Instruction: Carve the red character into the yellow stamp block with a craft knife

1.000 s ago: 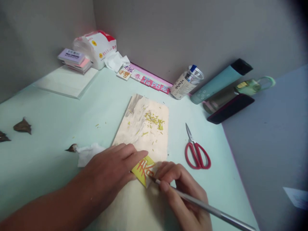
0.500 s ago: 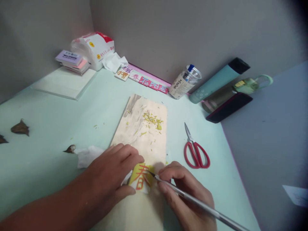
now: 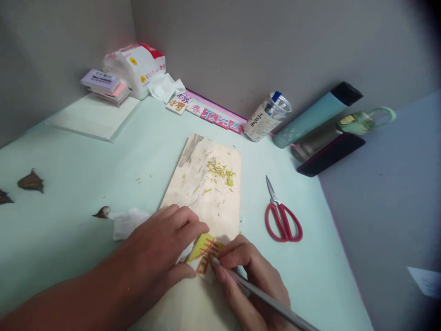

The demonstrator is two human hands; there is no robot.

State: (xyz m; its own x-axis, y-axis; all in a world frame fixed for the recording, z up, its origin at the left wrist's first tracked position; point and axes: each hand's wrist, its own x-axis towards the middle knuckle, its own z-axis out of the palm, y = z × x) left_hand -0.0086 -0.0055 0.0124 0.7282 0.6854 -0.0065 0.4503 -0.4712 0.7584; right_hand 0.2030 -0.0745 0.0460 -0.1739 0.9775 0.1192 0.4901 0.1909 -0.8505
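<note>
Far left of the left hand, two dried brown husks on the table, one cut off by the frame edge. Beyond the hand, up and left: purple-topped stack of small packs on a flat clear-sleeved sheet; tissue pack behind. Another husk and a white tissue sit just left of the fingers, near but not blocking the blade side.

Left hand: pinching the yellow-faced carving block by its left side, fingers above, thumb below. Block sits between both hands, over the near part of the wooden board, red 春 character up. Looks like the step in hand is cutting around the strokes; the next cut likely calls for a firm hold, a shallow blade and left fingertips off its path. Yellow shavings lie ahead of the hands, out of the way. Lettered blocks line up farther ahead.

Right hand: closed pen-style on the silver craft knife, tip at the character's lower right; exact contact can't tell. Labelled cup far ahead. Red-handled scissors ahead-right, apart. Blue bottle, black phone and green-lidded bottle farther up-right, no obstruction.
</note>
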